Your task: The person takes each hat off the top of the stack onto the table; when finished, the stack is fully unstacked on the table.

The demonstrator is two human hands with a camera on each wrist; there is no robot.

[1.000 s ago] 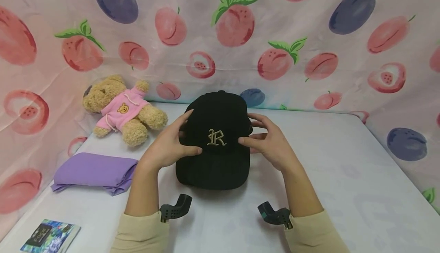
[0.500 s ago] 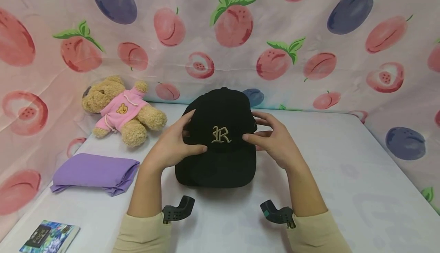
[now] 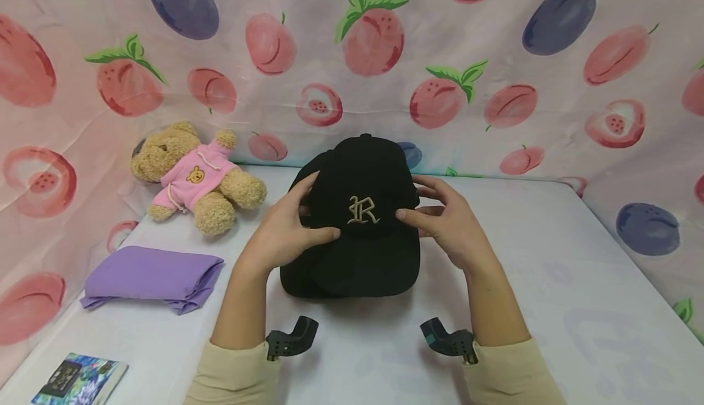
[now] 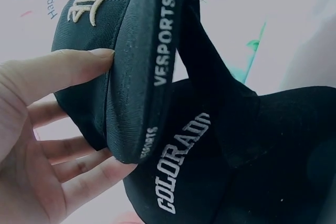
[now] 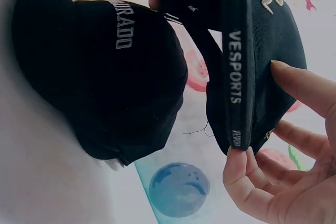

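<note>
Both hands hold a black baseball cap (image 3: pixel 365 170) with a gold embroidered R, its brim toward me. My left hand (image 3: pixel 280 231) grips its left side, thumb on the front near the brim seam. On the opposite side my right hand (image 3: pixel 453 225) pinches it, thumb on the front and fingers behind. A second black cap (image 4: pixel 178 182), lettered COLORADO, sits on the table, apart from the raised cap in the right wrist view. In the head view most of that second cap is hidden. White letters reading VESPORTS run along the inner band of the held cap (image 5: pixel 239 66).
A teddy bear (image 3: pixel 198 173) in a pink top lies at the back left of the white table (image 3: pixel 550 283). A folded purple cloth (image 3: pixel 151 273) and a small colourful book (image 3: pixel 82 377) lie at the left. A fruit-print curtain (image 3: pixel 363 99) stands behind.
Both hands have moved right and slightly up with the gold R cap. More of the second cap shows at its left. The bear, cloth and book have stayed in place.
</note>
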